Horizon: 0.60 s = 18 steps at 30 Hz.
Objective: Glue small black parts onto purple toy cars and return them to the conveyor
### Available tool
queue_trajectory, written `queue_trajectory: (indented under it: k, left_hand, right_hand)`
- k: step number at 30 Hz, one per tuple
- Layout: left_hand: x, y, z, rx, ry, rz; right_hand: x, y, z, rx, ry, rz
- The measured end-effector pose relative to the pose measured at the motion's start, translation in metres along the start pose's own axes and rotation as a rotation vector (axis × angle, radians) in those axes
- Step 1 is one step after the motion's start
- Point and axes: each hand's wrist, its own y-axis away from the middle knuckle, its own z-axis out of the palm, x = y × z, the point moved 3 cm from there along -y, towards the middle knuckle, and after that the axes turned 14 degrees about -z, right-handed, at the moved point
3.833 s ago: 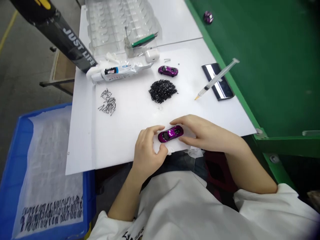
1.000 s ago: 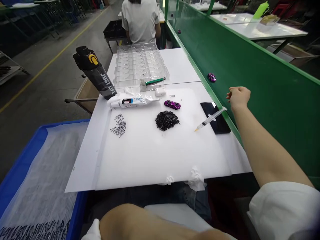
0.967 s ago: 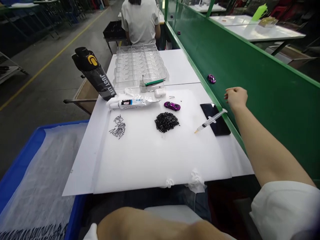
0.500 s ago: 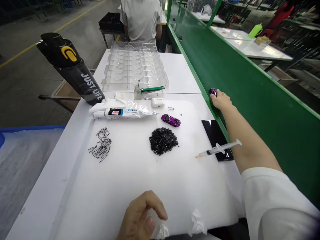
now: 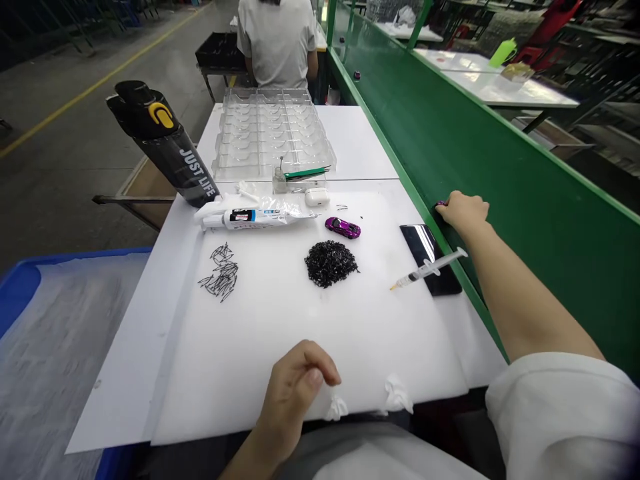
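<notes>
My right hand [image 5: 464, 210] reaches onto the green conveyor [image 5: 480, 167] and closes over a small purple toy car [image 5: 441, 203], of which only a sliver shows at my fingertips. My left hand [image 5: 299, 387] rests at the near edge of the white board [image 5: 280, 333], fingers loosely curled, holding nothing. A second purple toy car [image 5: 343, 227] stands on the board, above a pile of small black parts [image 5: 330, 263]. A syringe [image 5: 429, 268] lies across a black phone [image 5: 431, 259].
A scatter of thin black pieces [image 5: 220, 277], a glue tube [image 5: 250, 217], a white earbud case [image 5: 317, 197], a black bottle [image 5: 163, 143] and clear plastic trays [image 5: 273, 130] sit further back. A blue crate [image 5: 30, 293] stands left. Another person [image 5: 277, 40] works ahead.
My right hand went from the car in front of me out to the conveyor, closed on the purple car there and drew it nearer. My left hand came to rest on the board's near edge.
</notes>
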Motion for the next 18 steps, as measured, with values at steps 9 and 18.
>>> queue_trajectory:
  k: [9, 18]
  left_hand:
    - [0.022, 0.007, 0.011, 0.082, -0.498, 0.007]
    - [0.026, 0.006, 0.000, 0.308, -0.846, 0.186]
  right_hand:
    - [-0.018, 0.102, -0.104, 0.670, -0.465, -0.153]
    - [-0.155, 0.294, -0.042, -0.310, -0.875, -0.587]
